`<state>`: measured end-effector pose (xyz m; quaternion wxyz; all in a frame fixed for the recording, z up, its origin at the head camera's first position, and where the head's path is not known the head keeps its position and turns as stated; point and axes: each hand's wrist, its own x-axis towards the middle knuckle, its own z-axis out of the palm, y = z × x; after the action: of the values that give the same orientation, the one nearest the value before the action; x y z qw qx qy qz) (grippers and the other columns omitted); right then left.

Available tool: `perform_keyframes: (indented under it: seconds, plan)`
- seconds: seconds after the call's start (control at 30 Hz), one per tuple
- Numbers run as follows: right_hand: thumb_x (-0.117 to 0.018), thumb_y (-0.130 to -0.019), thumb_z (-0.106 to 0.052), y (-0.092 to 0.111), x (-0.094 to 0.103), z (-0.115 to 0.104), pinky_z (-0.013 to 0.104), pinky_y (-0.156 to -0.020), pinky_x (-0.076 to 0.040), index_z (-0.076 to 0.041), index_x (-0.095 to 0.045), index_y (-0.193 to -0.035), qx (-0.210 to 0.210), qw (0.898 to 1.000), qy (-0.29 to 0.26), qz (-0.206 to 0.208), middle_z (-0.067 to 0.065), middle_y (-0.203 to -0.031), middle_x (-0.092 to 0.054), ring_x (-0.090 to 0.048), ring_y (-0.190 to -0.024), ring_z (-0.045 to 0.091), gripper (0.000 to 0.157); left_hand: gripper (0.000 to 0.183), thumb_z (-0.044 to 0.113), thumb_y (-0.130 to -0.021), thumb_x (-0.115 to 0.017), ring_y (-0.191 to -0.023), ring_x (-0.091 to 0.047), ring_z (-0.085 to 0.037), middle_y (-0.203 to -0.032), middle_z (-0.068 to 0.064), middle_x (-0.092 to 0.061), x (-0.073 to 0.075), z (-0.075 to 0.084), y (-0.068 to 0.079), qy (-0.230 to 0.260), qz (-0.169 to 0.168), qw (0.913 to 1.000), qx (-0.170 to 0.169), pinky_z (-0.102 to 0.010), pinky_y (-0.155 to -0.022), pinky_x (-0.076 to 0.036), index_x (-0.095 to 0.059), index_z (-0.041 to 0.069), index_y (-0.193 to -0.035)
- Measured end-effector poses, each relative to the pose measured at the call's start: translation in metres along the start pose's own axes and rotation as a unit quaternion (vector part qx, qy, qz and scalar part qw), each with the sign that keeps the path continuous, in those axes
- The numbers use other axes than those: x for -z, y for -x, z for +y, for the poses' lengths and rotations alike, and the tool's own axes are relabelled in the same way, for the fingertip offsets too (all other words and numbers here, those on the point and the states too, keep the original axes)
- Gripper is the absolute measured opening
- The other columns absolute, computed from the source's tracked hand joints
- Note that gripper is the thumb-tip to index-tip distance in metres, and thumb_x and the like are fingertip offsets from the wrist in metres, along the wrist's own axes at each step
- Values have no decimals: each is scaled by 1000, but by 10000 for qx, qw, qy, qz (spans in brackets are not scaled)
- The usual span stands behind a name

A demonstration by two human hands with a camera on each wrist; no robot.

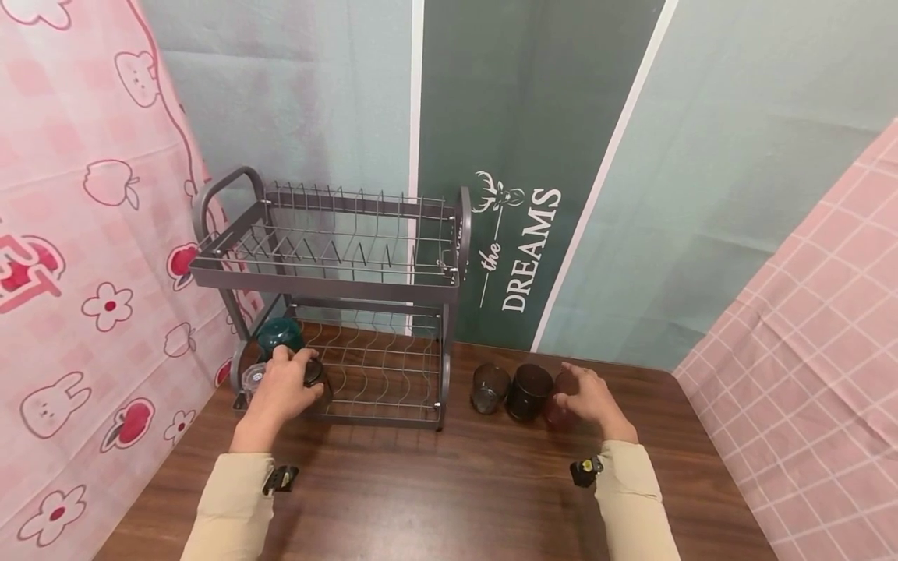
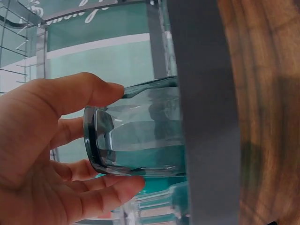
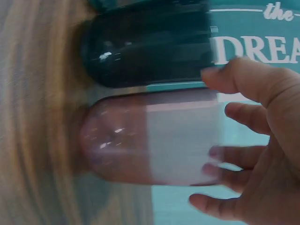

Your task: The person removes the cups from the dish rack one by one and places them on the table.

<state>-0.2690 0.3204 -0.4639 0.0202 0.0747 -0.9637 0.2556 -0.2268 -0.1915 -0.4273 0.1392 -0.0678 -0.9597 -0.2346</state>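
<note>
My left hand (image 1: pixel 284 386) grips a smoky grey glass (image 2: pixel 140 131) by its thick base, thumb on one side and fingers on the other. That glass is upside down at the lower shelf of the dish rack (image 1: pixel 323 292), its mouth end hidden behind the rack's front rail (image 2: pixel 206 117). Beside it in the rack are a teal glass (image 1: pixel 276 335) and a clear glass (image 1: pixel 252 378). Over on the right, my right hand (image 1: pixel 595 401) is at the rim of an upright pinkish glass (image 3: pixel 150 140), fingers spread; contact is hard to tell.
A dark glass (image 1: pixel 529 392) stands upright beside the pinkish one, and a grey see-through glass (image 1: pixel 489 388) is left of it. The rack's upper tier (image 1: pixel 351 241) has wire dividers. Printed cloths hang behind and on both sides of the wooden table (image 1: pixel 421 499).
</note>
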Motion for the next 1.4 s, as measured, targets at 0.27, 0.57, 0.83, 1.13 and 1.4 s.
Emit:
perform_keyframes:
  seconds: [0.27, 0.57, 0.83, 1.13, 1.4]
  plan:
    - [-68, -80, -19, 0, 13, -7, 59, -90, -35, 10, -41, -132, 180, 9998, 108, 22, 34, -128, -43, -39, -117, 51, 65, 50, 11, -72, -74, -89, -47, -48, -105, -31, -38, 9, 4, -1, 25, 133, 9999, 24, -57, -72, -41, -55, -5, -115]
    - [-68, -82, -21, 18, 19, -27, 61, -89, -34, 7, -47, -130, 236, 9991, 265, 217, 36, -126, -42, -38, -115, 53, 59, 49, 13, -71, -75, -88, -46, -46, -104, -28, -37, 14, 13, 2, 90, 305, 9995, -86, -56, -70, -41, -56, -3, -114]
    - [-69, -81, -19, 30, 18, -45, 63, -86, -34, 6, -50, -128, 429, 9980, 378, 255, 35, -123, -43, -37, -113, 56, 56, 49, 13, -70, -74, -92, -46, -45, -106, -28, -39, 14, 22, 6, 220, 363, 9988, -235, -56, -73, -40, -57, -2, -114]
    - [-70, -80, -18, 43, 15, -55, 63, -86, -34, 8, -50, -126, 445, 9981, 375, 197, 34, -122, -45, -37, -112, 57, 57, 50, 14, -71, -75, -92, -46, -43, -107, -26, -41, 10, 31, 14, 251, 353, 9985, -333, -54, -72, -40, -57, 0, -115]
    - [-71, -79, -17, 56, 9, -66, 64, -87, -34, 7, -53, -124, 375, 9983, 372, 262, 39, -123, -42, -37, -111, 60, 54, 51, 13, -69, -77, -92, -46, -40, -106, -23, -41, 3, 44, 26, 472, 514, 9957, -610, -53, -71, -42, -58, 1, -115]
